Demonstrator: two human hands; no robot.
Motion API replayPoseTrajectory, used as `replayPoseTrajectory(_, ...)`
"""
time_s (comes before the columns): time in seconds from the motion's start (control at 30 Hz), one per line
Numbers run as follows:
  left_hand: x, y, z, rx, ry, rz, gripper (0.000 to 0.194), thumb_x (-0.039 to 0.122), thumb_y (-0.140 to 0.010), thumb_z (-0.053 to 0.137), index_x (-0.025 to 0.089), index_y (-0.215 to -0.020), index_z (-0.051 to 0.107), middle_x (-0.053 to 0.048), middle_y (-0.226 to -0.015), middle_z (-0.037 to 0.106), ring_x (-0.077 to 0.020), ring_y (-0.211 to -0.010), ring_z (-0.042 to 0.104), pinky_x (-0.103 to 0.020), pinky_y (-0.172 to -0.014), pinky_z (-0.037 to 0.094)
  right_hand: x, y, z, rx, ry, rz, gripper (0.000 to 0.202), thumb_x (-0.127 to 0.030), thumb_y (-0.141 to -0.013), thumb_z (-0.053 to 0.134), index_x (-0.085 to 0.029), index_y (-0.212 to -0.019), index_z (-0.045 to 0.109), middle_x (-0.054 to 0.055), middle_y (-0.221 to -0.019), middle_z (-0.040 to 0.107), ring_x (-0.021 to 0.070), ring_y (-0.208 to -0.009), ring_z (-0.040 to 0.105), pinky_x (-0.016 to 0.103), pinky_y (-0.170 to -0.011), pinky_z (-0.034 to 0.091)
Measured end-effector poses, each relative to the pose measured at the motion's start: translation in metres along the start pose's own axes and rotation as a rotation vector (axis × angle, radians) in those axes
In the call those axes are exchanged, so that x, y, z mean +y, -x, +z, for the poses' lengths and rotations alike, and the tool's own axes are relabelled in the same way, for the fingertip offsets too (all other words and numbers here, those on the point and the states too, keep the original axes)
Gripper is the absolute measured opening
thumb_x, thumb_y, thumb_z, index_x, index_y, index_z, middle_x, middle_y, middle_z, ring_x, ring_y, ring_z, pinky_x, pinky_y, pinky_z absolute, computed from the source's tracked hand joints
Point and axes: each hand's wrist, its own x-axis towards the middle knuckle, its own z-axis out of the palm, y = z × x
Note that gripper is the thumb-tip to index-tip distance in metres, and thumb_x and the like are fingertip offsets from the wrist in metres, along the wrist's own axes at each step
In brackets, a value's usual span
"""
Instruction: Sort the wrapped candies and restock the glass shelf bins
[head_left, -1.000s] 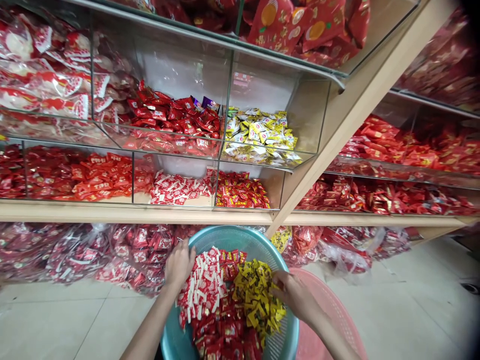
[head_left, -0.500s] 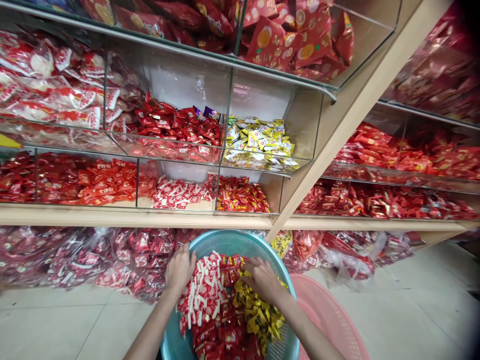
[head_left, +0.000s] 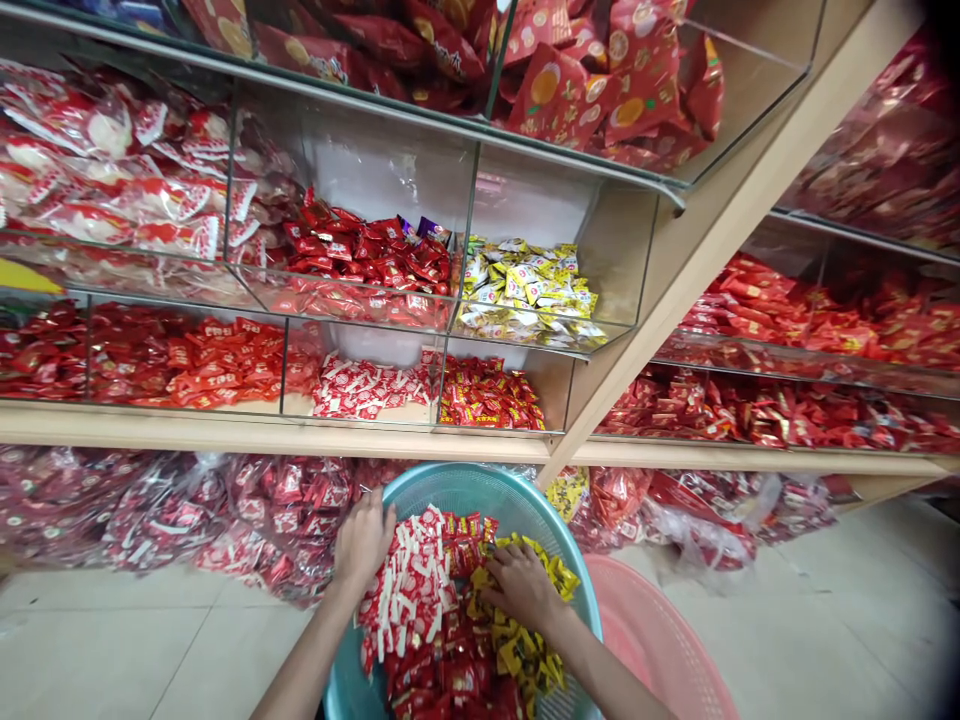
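Note:
A blue-green plastic basket (head_left: 581, 545) holds wrapped candies in separate heaps. Its left rim is in the grip of my left hand (head_left: 365, 540), fingers hooked over the edge beside the red-and-white candies (head_left: 409, 580). On the right side, my right hand (head_left: 523, 583) rests on the yellow-wrapped candies (head_left: 525, 650), its fingers spread and a little bent, their tips partly hidden. Small red-and-yellow candies (head_left: 466, 535) lie at the far side, left of that hand. Dark red candies (head_left: 457, 675) fill the near part.
Ahead stands a wooden shelf (head_left: 262, 432) with glass-fronted bins of red-and-white candies (head_left: 364, 387), red-and-yellow candies (head_left: 491, 393) and yellow-white candies (head_left: 529, 278). Bagged candies (head_left: 281, 505) lie beneath it. A pink basket (head_left: 660, 640) sits on the tiled floor to the right.
My right hand has shifted down and toward me over the yellow candies, uncovering more of the candies at the far side. My left hand keeps its place on the rim.

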Motion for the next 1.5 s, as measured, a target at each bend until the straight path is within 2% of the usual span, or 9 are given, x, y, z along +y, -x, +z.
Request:
replayPoseTrajectory(0.3,-0.001,0.000,0.001,0.003,0.008,-0.012,0.042,0.035,-0.090,0.026,0.012,-0.118,0.048,-0.014,-0.108,0.062,-0.0191,-0.085,0.062,-0.029,-0.068,0.049,-0.007,-0.006,-0.020,0.039,-0.022,-0.013,0.034,-0.047,-0.083,0.047,-0.020,-0.093,0.065,0.010,-0.100,0.063,0.0246,-0.100,0.052,0.038,-0.089,0.035)
replayPoseTrajectory(0.43,-0.002,0.000,0.001,-0.009,0.002,-0.014,0.043,0.035,-0.090,0.026,0.011,-0.119,0.047,-0.014,-0.106,0.062,-0.0192,-0.085,0.062,-0.029,-0.068,0.049,-0.010,0.000,-0.066,0.156,-0.130,-0.102,0.031,-0.041,-0.089,0.039,-0.022,-0.095,0.062,0.006,-0.097,0.063,0.0203,-0.093,0.056,0.029,-0.080,0.039)
replayPoseTrajectory(0.57,-0.003,0.000,0.002,0.006,-0.022,-0.002,0.043,0.035,-0.090,0.026,0.011,-0.118,0.047,-0.014,-0.103,0.063,-0.0198,-0.085,0.062,-0.029,-0.068,0.049,-0.003,-0.007,-0.132,0.457,-0.259,-0.150,0.029,-0.035,-0.091,0.036,-0.021,-0.105,0.057,0.005,-0.098,0.063,0.0147,-0.092,0.055,0.023,-0.080,0.039)
replayPoseTrajectory(0.67,-0.003,0.000,0.004,0.014,-0.023,0.002,0.042,0.035,-0.090,0.025,0.012,-0.116,0.048,-0.013,-0.100,0.064,-0.0193,-0.083,0.063,-0.028,-0.066,0.048,0.017,-0.030,-0.171,0.664,-0.270,-0.041,0.021,-0.028,-0.089,0.039,-0.019,-0.098,0.056,0.004,-0.093,0.062,0.0142,-0.087,0.055,0.023,-0.077,0.039)
replayPoseTrajectory(0.73,-0.004,-0.001,0.005,0.011,-0.018,0.002,0.042,0.035,-0.090,0.025,0.011,-0.117,0.047,-0.013,-0.100,0.064,-0.0192,-0.082,0.063,-0.028,-0.065,0.048,0.033,-0.052,-0.184,0.702,-0.227,0.083,0.016,-0.026,-0.086,0.044,-0.017,-0.095,0.054,0.005,-0.091,0.062,0.0156,-0.085,0.054,0.024,-0.074,0.038)
replayPoseTrajectory(0.87,-0.005,-0.001,0.005,0.010,-0.008,0.000,0.043,0.035,-0.090,0.024,0.010,-0.117,0.047,-0.015,-0.105,0.062,-0.0202,-0.086,0.063,-0.029,-0.068,0.049,0.056,-0.089,-0.190,0.570,-0.101,0.325,0.018,-0.026,-0.081,0.052,-0.016,-0.095,0.051,0.007,-0.091,0.062,0.0191,-0.089,0.054,0.025,-0.067,0.037)
replayPoseTrajectory(1.03,-0.005,0.000,0.004,-0.004,-0.003,-0.005,0.043,0.035,-0.090,0.024,0.010,-0.117,0.047,-0.014,-0.102,0.063,-0.0197,-0.085,0.063,-0.028,-0.066,0.049,0.060,-0.106,-0.188,0.449,-0.079,0.423,0.023,-0.029,-0.080,0.055,-0.016,-0.098,0.051,0.009,-0.090,0.062,0.0197,-0.088,0.056,0.025,-0.064,0.037)
replayPoseTrajectory(1.23,-0.006,-0.001,0.008,0.016,0.010,-0.005,0.044,0.034,-0.090,0.025,0.010,-0.119,0.047,-0.014,-0.105,0.063,-0.0191,-0.085,0.063,-0.029,-0.068,0.050,0.062,-0.110,-0.189,0.462,-0.108,0.441,0.016,-0.022,-0.080,0.050,-0.015,-0.095,0.053,0.010,-0.089,0.062,0.0191,-0.087,0.057,0.025,-0.066,0.037)
replayPoseTrajectory(1.5,-0.006,-0.001,0.010,0.049,0.024,0.017,0.045,0.035,-0.090,0.026,0.008,-0.118,0.049,-0.015,-0.104,0.063,-0.0193,-0.081,0.064,-0.029,-0.063,0.052,0.059,-0.101,-0.186,0.593,-0.083,0.398,0.014,-0.022,-0.077,0.052,-0.018,-0.091,0.049,0.010,-0.090,0.061,0.0222,-0.087,0.052,0.028,-0.064,0.036)
